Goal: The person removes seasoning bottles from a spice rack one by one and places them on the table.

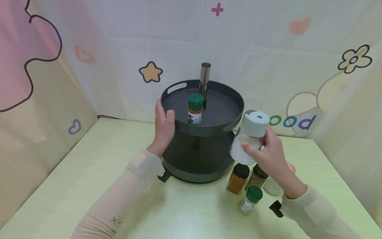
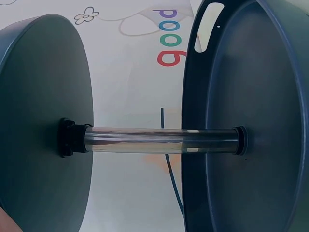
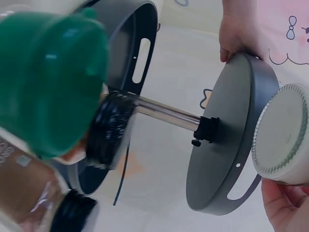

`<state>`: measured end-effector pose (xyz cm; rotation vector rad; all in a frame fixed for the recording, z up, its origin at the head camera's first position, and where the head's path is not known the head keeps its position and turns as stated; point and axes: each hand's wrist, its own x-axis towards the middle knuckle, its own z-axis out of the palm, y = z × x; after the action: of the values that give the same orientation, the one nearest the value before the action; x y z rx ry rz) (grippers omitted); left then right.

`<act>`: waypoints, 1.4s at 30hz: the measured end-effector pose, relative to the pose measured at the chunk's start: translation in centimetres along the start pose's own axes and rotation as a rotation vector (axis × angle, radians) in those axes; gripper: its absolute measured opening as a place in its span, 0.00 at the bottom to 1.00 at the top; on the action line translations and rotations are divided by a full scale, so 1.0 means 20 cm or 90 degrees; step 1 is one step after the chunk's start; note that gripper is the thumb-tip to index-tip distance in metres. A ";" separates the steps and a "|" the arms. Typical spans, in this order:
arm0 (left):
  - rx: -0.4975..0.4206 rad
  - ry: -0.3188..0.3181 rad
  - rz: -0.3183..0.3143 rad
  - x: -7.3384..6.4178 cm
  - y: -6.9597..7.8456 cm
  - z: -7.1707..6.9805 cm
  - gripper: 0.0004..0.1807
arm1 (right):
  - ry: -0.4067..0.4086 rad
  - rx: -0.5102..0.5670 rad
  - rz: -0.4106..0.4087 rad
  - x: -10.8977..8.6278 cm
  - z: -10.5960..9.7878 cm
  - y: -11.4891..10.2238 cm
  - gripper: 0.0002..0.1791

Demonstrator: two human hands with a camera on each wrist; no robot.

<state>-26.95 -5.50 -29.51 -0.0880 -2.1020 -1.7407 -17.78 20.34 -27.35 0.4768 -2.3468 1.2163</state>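
My left hand (image 1: 163, 127) touches the left outer wall of the upper tray (image 1: 221, 103) of a dark grey two-tier rack, its fingers and thumb along the side. In my right hand (image 1: 273, 159) is a clear seasoning jar (image 1: 249, 137) with a white lid and white contents, held tilted in front of the tray's right edge. Its ridged glass base (image 3: 280, 133) shows in the right wrist view. A green-capped spice bottle (image 1: 195, 109) with an orange-red filling stands on the upper tray, in front of the metal pole (image 1: 205, 76).
Below is the rack's lower tray (image 1: 191, 162). On the table at its right front stand a black-lidded orange spice jar (image 1: 236, 182), a black-lidded brown one (image 1: 256, 179) and a small green-capped bottle (image 1: 250, 200). Part of a clear container (image 1: 273, 187) shows beside my right wrist. Printed cloth hangs behind.
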 end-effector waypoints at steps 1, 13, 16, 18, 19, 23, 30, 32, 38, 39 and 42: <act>0.000 0.000 0.001 0.00 0.00 0.00 0.35 | -0.002 -0.006 0.003 -0.01 0.00 0.00 0.30; 0.005 0.003 -0.005 -0.01 0.00 0.00 0.35 | -0.016 -0.045 0.041 -0.11 -0.03 0.10 0.30; 0.006 0.004 -0.001 -0.01 0.00 0.00 0.35 | -0.020 -0.048 0.054 -0.13 -0.03 0.11 0.30; 0.005 0.005 0.000 -0.01 0.00 0.00 0.35 | -0.024 -0.049 0.059 -0.14 -0.04 0.12 0.30; 0.004 0.004 -0.001 -0.01 0.00 0.00 0.35 | -0.027 -0.049 0.061 -0.15 -0.04 0.13 0.30; 0.004 0.000 -0.008 -0.01 0.00 0.00 0.35 | -0.034 -0.062 0.072 -0.19 -0.05 0.15 0.30; 0.005 -0.004 -0.005 -0.01 0.00 0.00 0.35 | -0.040 -0.108 0.100 -0.25 -0.07 0.18 0.30; 0.005 -0.004 -0.003 -0.01 0.00 0.00 0.36 | -0.036 -0.113 0.104 -0.26 -0.07 0.19 0.30; 0.004 -0.002 -0.003 -0.01 0.01 0.00 0.36 | -0.031 -0.108 0.106 -0.30 -0.11 0.22 0.31; 0.004 -0.002 -0.003 -0.01 0.01 0.00 0.35 | -0.030 -0.108 0.107 -0.31 -0.11 0.23 0.31; 0.003 -0.001 -0.001 0.00 0.01 0.00 0.35 | -0.022 -0.118 0.114 -0.32 -0.13 0.24 0.30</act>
<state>-26.83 -5.51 -29.39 -0.0871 -2.1076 -1.7378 -14.15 25.76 -32.59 0.2322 -2.5472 1.0588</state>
